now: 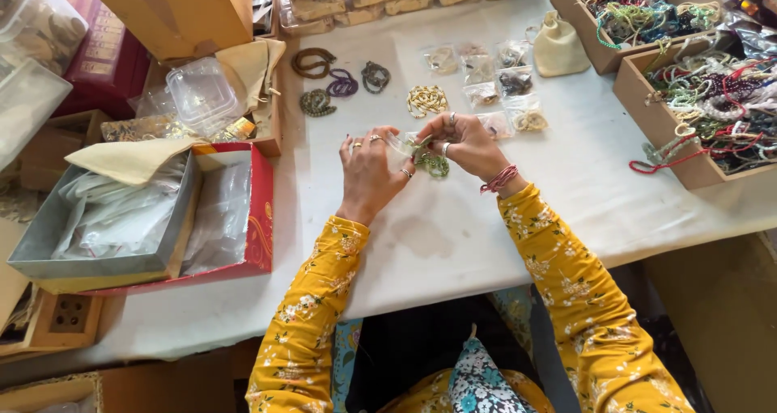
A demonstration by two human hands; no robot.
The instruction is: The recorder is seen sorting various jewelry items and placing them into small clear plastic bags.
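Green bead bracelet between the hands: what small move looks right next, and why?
Probably ease the green bead bracelet further into the small clear bag. The left hand pinches the bag, the right hand grips the beads at its mouth, and most of the bracelet hangs outside. Filled bags already lie in rows on the white table.

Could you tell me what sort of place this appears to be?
Probably a jewellery packing workbench: both hands hold a green bracelet at a clear bag, with bagged pieces and boxes of bracelets around.
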